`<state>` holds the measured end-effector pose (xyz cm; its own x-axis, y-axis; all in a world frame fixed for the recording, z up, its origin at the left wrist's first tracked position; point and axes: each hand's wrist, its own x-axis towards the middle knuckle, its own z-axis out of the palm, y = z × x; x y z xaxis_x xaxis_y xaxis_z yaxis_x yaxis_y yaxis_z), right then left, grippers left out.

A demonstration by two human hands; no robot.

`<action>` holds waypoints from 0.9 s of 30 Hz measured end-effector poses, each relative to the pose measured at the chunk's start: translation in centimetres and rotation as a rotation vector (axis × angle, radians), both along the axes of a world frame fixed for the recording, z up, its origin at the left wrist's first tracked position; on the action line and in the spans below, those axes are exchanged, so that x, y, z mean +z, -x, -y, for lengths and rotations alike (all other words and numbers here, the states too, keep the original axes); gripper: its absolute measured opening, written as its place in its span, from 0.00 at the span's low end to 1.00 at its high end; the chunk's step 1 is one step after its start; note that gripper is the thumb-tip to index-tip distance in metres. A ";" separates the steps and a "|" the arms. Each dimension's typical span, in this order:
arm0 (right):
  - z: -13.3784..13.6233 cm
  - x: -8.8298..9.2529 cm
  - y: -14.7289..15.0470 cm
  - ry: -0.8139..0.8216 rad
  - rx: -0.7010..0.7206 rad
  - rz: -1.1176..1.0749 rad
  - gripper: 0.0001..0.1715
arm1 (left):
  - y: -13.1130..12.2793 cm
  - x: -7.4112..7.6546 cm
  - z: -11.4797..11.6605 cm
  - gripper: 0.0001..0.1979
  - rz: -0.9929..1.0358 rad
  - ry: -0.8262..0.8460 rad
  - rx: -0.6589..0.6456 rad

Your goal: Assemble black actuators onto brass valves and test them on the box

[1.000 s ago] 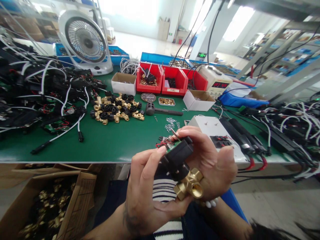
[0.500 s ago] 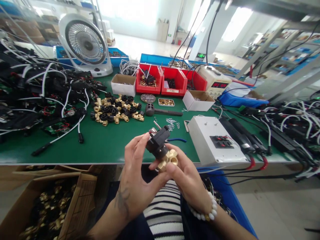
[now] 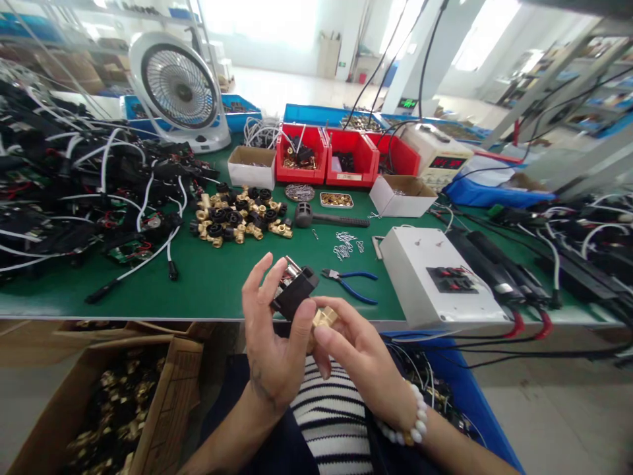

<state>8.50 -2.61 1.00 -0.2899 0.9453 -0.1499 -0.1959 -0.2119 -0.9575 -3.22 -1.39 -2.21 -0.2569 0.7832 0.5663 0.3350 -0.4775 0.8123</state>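
A person's left hand and right hand meet at the near edge of a green counter, above a striped top. The left hand's grip is closed on 1 black housing, thumb across the front. The right hand's grip pinches 1 brass fitting just beside it; fingers cover the place where the 2 meet. 1 bracelet of white beads circles the right wrist.

On the counter beyond lie 1 pair of blue-handled pliers, right of the housing, then a scatter of wire clips too tangled to count, and 1 black mallet. To the left is a heap of brass-and-black fittings, too jumbled to count. Further back stand 3 red bins, 2 white boxes and 1 fan. At right sits 1 grey box with 2 toggle switches.
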 end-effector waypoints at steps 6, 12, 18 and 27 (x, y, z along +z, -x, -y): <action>0.4 0.2 -0.2 -0.047 -0.080 0.000 0.19 | 0.1 0.7 -1.1 0.21 0.299 0.058 0.066; 1.2 -1.3 -2.1 -0.073 0.055 -0.193 0.19 | 6.4 1.5 -5.6 0.16 0.683 0.099 0.110; 0.7 -0.4 -1.7 -0.256 0.157 -0.231 0.26 | 5.0 -2.2 -6.8 0.21 0.496 0.420 -0.034; 1.1 -0.1 -1.7 -0.301 0.155 -0.269 0.23 | 5.5 -5.0 -7.9 0.25 0.083 0.403 0.184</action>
